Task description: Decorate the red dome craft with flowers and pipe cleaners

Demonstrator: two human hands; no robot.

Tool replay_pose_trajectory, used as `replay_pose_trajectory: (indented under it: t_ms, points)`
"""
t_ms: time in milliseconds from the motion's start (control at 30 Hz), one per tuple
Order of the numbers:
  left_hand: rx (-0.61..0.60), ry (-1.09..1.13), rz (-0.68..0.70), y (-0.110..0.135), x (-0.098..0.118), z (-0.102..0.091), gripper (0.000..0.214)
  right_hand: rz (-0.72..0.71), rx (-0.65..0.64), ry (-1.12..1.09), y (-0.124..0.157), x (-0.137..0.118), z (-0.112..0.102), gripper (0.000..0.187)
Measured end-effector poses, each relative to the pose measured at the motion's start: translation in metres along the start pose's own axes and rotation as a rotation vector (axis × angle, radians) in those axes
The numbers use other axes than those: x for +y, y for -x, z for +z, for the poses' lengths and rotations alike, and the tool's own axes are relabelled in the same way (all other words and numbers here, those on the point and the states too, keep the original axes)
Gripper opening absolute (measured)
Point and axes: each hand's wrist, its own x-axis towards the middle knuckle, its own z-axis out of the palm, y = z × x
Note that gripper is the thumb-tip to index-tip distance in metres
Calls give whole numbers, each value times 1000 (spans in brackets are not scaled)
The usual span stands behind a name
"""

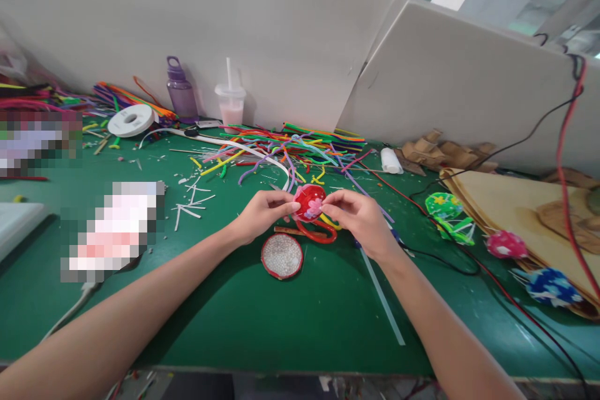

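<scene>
My left hand (pixel 263 215) pinches the left edge of a round red pipe-cleaner ornament (pixel 305 195) with a pink rim. A small pink flower (pixel 313 207) lies on its face. My right hand (pixel 363 219) is closed at the ornament's right side, thumb and finger touching by the flower; whatever sits between those tips is too small to make out. Below the ornament are a curved red pipe cleaner (pixel 323 237) and a yellow piece (pixel 330 223). Nearer to me, a round red-rimmed dish (pixel 282 256) holds small whitish beads.
Loose coloured pipe cleaners (pixel 281 147) spread behind my hands. A purple bottle (pixel 182 97), a cup with a straw (pixel 230 103) and a white spool (pixel 131 120) stand at the back. A translucent strip (pixel 382 300) lies right; cables (pixel 506 300) cross near finished-looking fuzzy ornaments (pixel 506 244).
</scene>
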Motion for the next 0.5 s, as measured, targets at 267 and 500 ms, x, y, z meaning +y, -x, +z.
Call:
replay_pose_trajectory:
  t_ms: [267, 500]
  points:
    - [2, -21, -3, 0, -1, 0, 27, -28, 13, 37, -1, 3, 1, 21]
    - [-4, -18, -4, 0, -1, 0, 27, -14, 26, 32, -1, 3, 2, 21]
